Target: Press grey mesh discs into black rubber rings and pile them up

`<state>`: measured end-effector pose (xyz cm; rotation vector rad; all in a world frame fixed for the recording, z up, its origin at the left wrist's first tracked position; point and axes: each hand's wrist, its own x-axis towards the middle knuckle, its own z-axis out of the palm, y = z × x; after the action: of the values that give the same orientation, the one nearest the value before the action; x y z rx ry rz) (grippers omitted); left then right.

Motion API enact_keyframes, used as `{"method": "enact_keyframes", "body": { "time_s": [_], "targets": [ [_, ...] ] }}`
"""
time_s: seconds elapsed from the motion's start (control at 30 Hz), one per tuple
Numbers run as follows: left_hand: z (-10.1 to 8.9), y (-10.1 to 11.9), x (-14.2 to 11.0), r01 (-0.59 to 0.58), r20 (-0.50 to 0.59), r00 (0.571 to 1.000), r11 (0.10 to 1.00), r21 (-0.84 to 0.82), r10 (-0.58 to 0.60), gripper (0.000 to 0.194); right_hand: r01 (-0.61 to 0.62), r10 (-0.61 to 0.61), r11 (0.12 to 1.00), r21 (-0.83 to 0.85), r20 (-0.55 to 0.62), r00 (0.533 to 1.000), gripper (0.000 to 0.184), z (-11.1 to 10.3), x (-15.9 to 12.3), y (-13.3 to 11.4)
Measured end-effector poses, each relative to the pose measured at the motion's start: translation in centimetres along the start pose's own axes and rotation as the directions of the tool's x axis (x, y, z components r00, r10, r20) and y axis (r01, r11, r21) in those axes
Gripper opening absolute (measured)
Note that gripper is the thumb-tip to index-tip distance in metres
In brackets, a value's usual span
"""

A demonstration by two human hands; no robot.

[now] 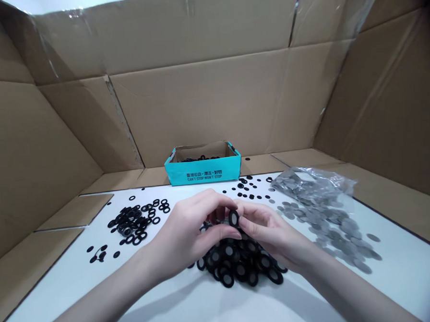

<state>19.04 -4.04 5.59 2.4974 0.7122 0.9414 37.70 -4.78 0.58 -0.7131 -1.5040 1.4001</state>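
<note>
Just above the pile, a black ring with a grey disc in its middle (234,218) stands on edge between my two hands. My left hand (198,224) curls round from the left, its index fingertip at the ring's top and its thumb just below. From the right, my right hand (267,228) pinches the ring's edge, with the thumb in front and the other fingers largely hidden behind. Under both hands lies a pile of similar black rings with grey centres (240,268), partly covered by the fingers.
Loose black rings (132,223) lie at the left, with small black discs (98,254) nearer me. Thin grey discs (341,231) spread at right from a clear plastic bag (310,181). A turquoise box (203,171) holding black pieces stands behind. Cardboard walls (212,103) surround the white table (154,308).
</note>
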Motion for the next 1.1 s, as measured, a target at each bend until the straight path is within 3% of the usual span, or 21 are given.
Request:
{"method": "enact_keyframes", "body": {
  "time_s": [0.27, 0.5, 0.67, 0.8, 0.97, 1.1],
  "targets": [
    [0.0, 0.35, -0.22, -0.05, 0.009, 0.999, 0.997, 0.063, 0.049, 0.014, -0.036, 0.024, 0.99, 0.133, 0.091, 0.996, 0.03, 0.13, -0.13, 0.02],
    [-0.23, 0.23, -0.15, -0.113, 0.066, 0.992, 0.991, 0.074, 0.108, 0.017, 0.029, -0.034, 0.998, 0.059, 0.078, 0.996, 0.029, 0.04, -0.03, 0.11],
    [0.05, -0.25, -0.12, -0.098, 0.079, 0.993, 0.989, 0.112, 0.09, 0.025, 0.063, -0.064, 0.998, 0.018, 0.065, 0.996, 0.021, 0.02, 0.07, 0.48],
    [0.22, -0.46, -0.04, -0.119, 0.066, 0.992, 0.977, 0.176, 0.109, 0.012, 0.114, -0.109, 0.992, -0.059, 0.073, 0.991, 0.02, -0.11, 0.19, 0.73],
    [-0.19, -0.12, 0.02, -0.184, 0.146, 0.977, 0.963, 0.197, 0.157, 0.019, 0.191, -0.177, 0.973, -0.128, 0.114, 0.978, 0.025, -0.17, 0.25, 0.61],
    [-0.74, 0.07, 0.01, -0.17, 0.252, 0.96, 0.966, 0.196, 0.118, 0.03, 0.204, -0.178, 0.962, -0.184, 0.149, 0.973, 0.026, 0.03, 0.18, 0.48]
  ]
}}
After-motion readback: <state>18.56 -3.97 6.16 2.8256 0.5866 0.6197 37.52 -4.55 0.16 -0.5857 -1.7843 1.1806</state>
